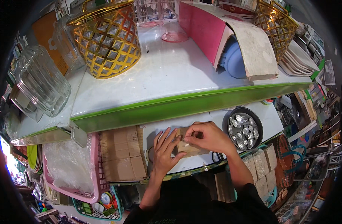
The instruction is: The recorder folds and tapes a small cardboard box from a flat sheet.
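Observation:
On the lower white shelf, a small brown cardboard piece (195,149) lies under my hands. My right hand (208,136) is closed in a pinch at its upper left part; what sits between the fingertips is too small to make out. Over the cardboard's left edge rests my left hand (164,151), its fingers stretched and spread, their tips near the right hand's pinch. A ring-shaped roll (151,154), perhaps tape, is partly hidden beside the left hand. Black-handled scissors (217,158) lie by the front edge, just below my right wrist.
A round black pan (229,127) of silvery metal pieces stands right. Flattened cardboard (122,155) and a pink basket (98,168) with clear plastic are left. Above, a green-edged shelf (171,106) bears gold-patterned baskets (107,41), glass jars (42,80) and a pink box (204,31).

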A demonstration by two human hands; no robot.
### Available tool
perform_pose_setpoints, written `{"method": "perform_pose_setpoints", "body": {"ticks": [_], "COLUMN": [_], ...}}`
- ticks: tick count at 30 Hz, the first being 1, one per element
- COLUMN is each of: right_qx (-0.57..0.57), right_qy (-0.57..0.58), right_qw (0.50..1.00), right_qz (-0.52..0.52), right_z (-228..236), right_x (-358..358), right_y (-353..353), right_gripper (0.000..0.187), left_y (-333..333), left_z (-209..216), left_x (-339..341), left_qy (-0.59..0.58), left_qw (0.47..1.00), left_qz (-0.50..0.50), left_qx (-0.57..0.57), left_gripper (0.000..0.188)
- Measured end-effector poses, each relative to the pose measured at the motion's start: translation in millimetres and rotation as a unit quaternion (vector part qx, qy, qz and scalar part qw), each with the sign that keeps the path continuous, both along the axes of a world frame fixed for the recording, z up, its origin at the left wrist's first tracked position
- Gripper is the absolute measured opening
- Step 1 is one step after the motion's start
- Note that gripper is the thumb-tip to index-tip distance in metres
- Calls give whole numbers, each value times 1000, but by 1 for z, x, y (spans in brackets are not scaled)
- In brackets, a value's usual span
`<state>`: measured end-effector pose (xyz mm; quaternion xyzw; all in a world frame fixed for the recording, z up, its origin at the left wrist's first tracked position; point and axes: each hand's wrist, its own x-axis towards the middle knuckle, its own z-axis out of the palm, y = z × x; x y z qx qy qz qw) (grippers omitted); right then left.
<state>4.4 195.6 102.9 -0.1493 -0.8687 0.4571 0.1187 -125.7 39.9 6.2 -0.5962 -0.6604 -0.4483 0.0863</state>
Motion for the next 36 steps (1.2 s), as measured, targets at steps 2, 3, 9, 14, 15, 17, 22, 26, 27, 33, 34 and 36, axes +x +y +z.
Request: {"method": "perform_pose_setpoints", "body": {"ticks": [2,3,9,14,15,17,22,26,27,33,34,36], "right_qx": [10,20,16,9,12,15,24,22,20,40,40,40], "right_qy": [0,-1,-16,-2,1,-2,-1,-11,-9,-12,-12,-29], "right_qw": [1000,1000,1000,1000,1000,1000,999,999,999,999,999,998], "right_qz": [9,15,-9,-21,-23,-26,-27,-26,-25,-24,-24,-41], "right_z": [-6,-8,-9,-14,-14,-12,-13,-12,-12,-10,-9,-4], "right_x": [-4,-6,-10,-9,-10,-10,-11,-11,-11,-11,-12,-11], "right_y": [2,3,-2,-3,-3,-3,-2,-2,-2,-3,-4,-5], "right_gripper": [18,19,18,17,16,16,16,17,17,17,17,15], "left_y": [-1,-1,1,1,1,2,3,3,2,2,2,2], "left_z": [-1,-1,-7,-12,-12,-12,-13,-11,-10,-11,-12,-13], "left_x": [-1,-1,-1,4,5,5,7,7,7,7,7,7], "left_qy": [1,2,-51,-76,-93,-94,-93,-69,-57,-66,-66,-65], "left_qw": [1000,1000,996,993,991,991,990,994,995,994,994,994], "left_qz": [-2,-7,-42,-44,-42,-42,-43,-41,-41,-49,-48,-47], "left_qx": [-2,-3,53,82,86,89,93,74,64,73,73,71], "left_gripper": [54,56,57,52,50,48,45,43,42,40,40,40]}}
